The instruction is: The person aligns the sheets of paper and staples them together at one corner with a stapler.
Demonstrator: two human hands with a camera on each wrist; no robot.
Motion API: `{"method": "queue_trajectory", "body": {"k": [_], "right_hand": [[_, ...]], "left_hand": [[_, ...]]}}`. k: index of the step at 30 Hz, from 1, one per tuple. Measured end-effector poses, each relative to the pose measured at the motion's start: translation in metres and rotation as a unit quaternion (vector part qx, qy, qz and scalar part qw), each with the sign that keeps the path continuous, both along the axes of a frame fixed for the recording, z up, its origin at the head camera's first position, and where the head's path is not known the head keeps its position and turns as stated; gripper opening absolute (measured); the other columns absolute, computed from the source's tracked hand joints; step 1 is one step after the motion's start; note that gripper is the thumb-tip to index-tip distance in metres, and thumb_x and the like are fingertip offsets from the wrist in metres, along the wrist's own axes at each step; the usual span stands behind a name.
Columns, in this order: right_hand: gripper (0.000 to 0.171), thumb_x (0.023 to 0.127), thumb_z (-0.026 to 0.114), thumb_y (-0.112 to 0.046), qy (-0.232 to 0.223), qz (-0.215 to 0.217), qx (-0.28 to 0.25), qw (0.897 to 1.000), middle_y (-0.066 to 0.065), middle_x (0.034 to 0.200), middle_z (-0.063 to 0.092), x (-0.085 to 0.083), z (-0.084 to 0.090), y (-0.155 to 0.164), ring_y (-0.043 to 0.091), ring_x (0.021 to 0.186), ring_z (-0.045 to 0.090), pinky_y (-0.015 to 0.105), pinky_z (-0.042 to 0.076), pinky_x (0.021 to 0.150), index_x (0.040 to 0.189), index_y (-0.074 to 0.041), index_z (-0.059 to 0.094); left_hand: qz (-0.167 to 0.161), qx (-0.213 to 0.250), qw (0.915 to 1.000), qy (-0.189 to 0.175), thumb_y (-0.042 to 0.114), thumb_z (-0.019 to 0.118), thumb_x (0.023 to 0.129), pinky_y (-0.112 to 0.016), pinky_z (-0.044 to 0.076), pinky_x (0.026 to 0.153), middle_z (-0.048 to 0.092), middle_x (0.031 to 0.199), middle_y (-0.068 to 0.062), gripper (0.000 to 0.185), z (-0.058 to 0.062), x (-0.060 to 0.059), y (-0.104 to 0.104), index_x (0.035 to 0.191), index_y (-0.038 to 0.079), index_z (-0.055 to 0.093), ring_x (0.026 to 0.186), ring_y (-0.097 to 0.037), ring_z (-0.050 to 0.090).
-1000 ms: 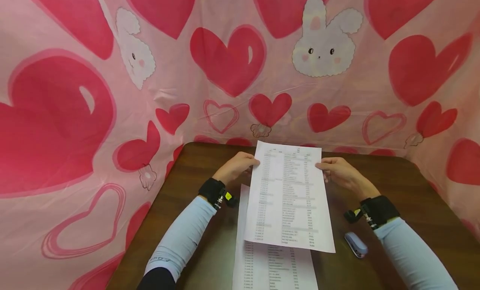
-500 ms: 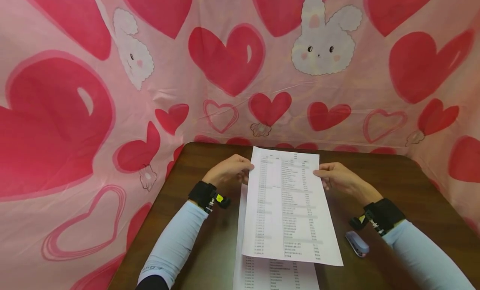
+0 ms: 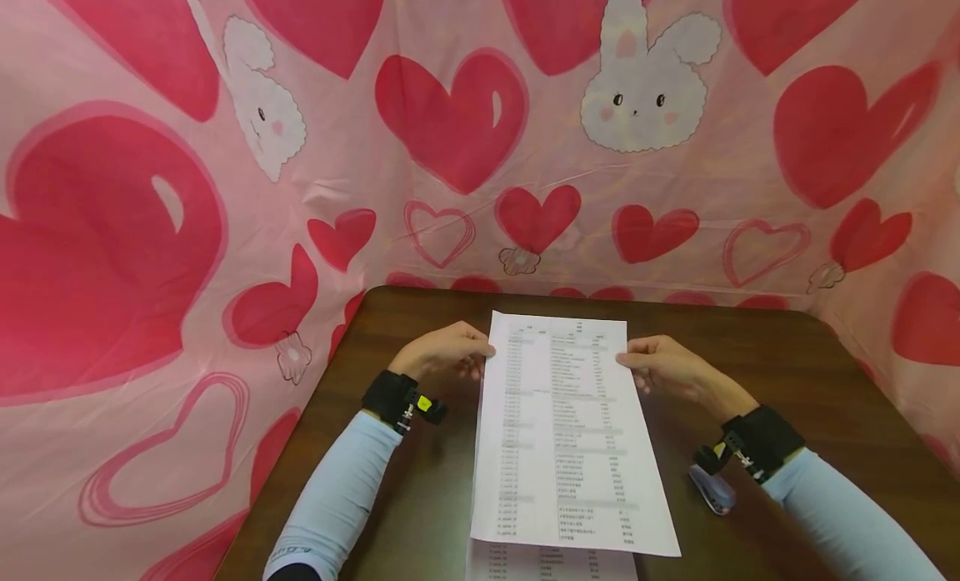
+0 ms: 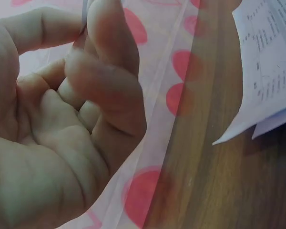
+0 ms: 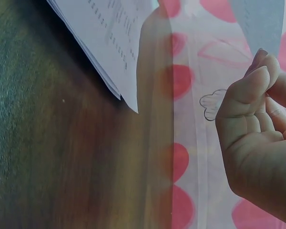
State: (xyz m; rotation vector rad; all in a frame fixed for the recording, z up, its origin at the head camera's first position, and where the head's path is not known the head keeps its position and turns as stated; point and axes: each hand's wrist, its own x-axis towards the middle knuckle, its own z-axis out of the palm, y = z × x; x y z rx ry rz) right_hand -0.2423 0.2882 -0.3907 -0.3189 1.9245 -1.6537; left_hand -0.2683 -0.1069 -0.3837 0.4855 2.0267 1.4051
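Note:
A printed sheet of paper (image 3: 566, 448) is held up by its two sides near the top, over the table. My left hand (image 3: 446, 353) pinches its left edge, and my right hand (image 3: 671, 368) pinches the right edge between thumb and finger. Beneath it lies more printed paper (image 3: 551, 564), mostly covered, with only a lower strip showing in the head view. In the left wrist view the left hand (image 4: 62, 109) has curled fingers at the sheet's edge. Thumb and fingertip of the right hand (image 5: 257, 119) meet on the sheet's corner in the right wrist view.
A small pale purple stapler (image 3: 712, 489) lies on the brown wooden table (image 3: 750, 339), to the right of the papers and close to the right wrist's strap. A pink curtain with hearts and rabbits (image 3: 555, 131) stands behind the table and at its sides.
Both hands have brought the held sheet down and toward me, slightly to the left. It now covers more of the paper beneath. The stapler stays in place.

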Motion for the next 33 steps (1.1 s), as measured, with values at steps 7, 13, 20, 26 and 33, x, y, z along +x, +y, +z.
{"method": "queue_trajectory", "body": {"k": [7,13,20,26,33], "right_hand": [[0.025,0.098,0.060,-0.019,-0.003,-0.002,0.004,1.000,0.004,0.092,0.072,0.006,-0.001,-0.004,0.012,0.060,0.055,0.021,0.047,0.055,0.115,-0.001,0.063],[0.031,0.097,0.062,-0.020,0.006,-0.001,0.019,1.000,0.005,0.093,0.072,0.007,-0.002,-0.008,0.012,0.060,0.055,0.022,0.047,0.055,0.118,0.002,0.061],[0.034,0.095,0.064,-0.022,0.006,-0.003,0.037,0.999,0.006,0.091,0.071,0.009,-0.006,-0.009,0.012,0.059,0.054,0.022,0.048,0.055,0.118,0.003,0.060],[0.033,0.095,0.064,-0.022,0.002,-0.003,0.042,0.999,0.006,0.088,0.071,0.013,-0.016,-0.010,0.011,0.057,0.053,0.022,0.047,0.054,0.115,0.004,0.060],[0.034,0.094,0.066,-0.021,0.011,-0.010,0.051,0.999,0.006,0.082,0.069,0.017,-0.024,-0.016,0.012,0.054,0.050,0.023,0.045,0.051,0.111,0.007,0.060]], "left_hand": [[-0.022,0.001,0.9996,-0.020,0.015,0.056,0.098,-0.026,0.049,0.050,0.065,0.067,-0.008,0.022,0.001,0.005,-0.006,0.095,-0.001,0.071,0.055,-0.017,0.059],[-0.050,-0.013,0.9987,-0.002,0.016,0.058,0.098,-0.025,0.050,0.050,0.066,0.069,-0.010,0.022,0.003,0.008,-0.010,0.089,0.001,0.072,0.055,-0.018,0.058],[-0.059,-0.011,0.9981,-0.011,0.019,0.062,0.096,-0.025,0.051,0.051,0.069,0.070,-0.010,0.021,0.003,0.013,-0.011,0.094,0.002,0.074,0.056,-0.019,0.060],[-0.066,-0.022,0.9974,-0.018,0.021,0.063,0.095,-0.025,0.051,0.051,0.070,0.072,-0.011,0.021,-0.002,0.018,-0.012,0.096,0.003,0.075,0.057,-0.020,0.063],[-0.056,-0.047,0.9971,-0.017,0.027,0.068,0.092,-0.026,0.051,0.051,0.073,0.079,-0.016,0.021,-0.013,0.019,-0.012,0.091,0.008,0.076,0.062,-0.023,0.067]]}}
